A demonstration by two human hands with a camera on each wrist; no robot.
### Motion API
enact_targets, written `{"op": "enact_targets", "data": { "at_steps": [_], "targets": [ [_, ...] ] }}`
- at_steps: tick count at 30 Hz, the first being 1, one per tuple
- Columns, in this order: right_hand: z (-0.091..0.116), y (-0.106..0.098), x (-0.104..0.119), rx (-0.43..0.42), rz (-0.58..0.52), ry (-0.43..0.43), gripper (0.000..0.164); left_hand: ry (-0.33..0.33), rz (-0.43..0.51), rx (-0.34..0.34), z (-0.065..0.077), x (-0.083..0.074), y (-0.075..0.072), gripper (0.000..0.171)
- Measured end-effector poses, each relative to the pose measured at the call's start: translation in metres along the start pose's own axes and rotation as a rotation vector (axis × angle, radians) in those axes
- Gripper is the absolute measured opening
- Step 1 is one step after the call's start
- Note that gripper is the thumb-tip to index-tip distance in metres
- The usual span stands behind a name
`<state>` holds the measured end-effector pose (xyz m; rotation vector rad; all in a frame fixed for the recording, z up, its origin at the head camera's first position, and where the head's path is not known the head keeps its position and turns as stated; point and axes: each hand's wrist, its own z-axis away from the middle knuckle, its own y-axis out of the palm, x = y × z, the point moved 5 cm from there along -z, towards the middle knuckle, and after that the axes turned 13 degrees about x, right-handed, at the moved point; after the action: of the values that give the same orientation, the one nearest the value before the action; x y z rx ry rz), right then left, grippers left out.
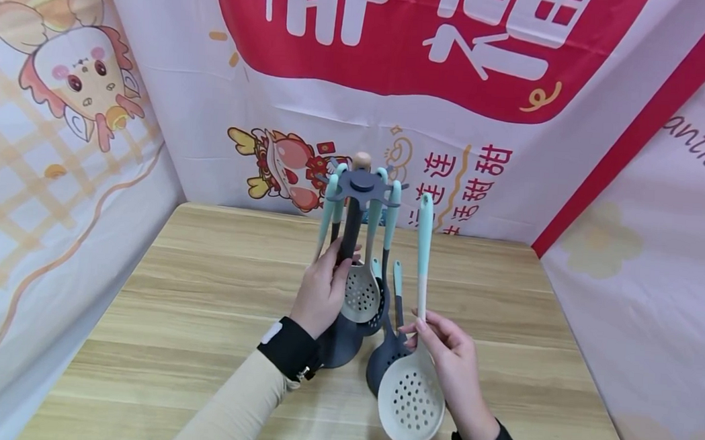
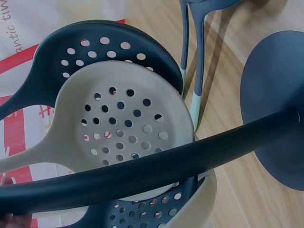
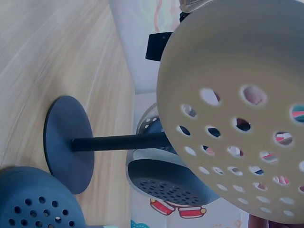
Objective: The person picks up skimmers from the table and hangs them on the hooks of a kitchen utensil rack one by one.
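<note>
In the head view my left hand (image 1: 317,295) grips the dark pole (image 2: 156,166) of a utensil stand (image 1: 362,185); its round base (image 2: 275,109) is on the table. Several utensils with light blue handles hang from its top, among them a cream slotted spoon (image 1: 360,296) and a dark slotted spoon (image 2: 109,45). My right hand (image 1: 451,364) pinches a cream skimmer (image 1: 411,402) near the bottom of its light blue handle. The skimmer is upright, head down, right of the stand. In the right wrist view the skimmer's head (image 3: 228,156) covers much of the picture.
Beside the base, a dark utensil with holes (image 1: 385,360) lies on the wooden table (image 1: 189,318). Another light blue handle (image 1: 398,276) shows just behind it. Printed cloth (image 1: 176,34) hangs behind the table and on both sides.
</note>
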<state>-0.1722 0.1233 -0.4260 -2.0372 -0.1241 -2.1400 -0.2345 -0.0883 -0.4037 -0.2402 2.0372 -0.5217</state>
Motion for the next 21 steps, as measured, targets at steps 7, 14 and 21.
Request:
{"op": "enact_targets", "data": {
  "at_steps": [7,14,21],
  "targets": [
    [0.003,0.001,0.005,-0.004,0.024,-0.006,0.026,-0.006,-0.037,0.032,-0.001,0.001,0.002,0.026],
    [0.006,0.004,0.01,-0.005,0.03,-0.048,0.026,-0.007,-0.065,-0.03,0.001,0.0,-0.003,0.023],
    [0.01,0.008,0.016,0.003,0.012,-0.123,0.027,0.032,-0.096,-0.098,0.003,-0.002,-0.003,0.027]
  ]
}}
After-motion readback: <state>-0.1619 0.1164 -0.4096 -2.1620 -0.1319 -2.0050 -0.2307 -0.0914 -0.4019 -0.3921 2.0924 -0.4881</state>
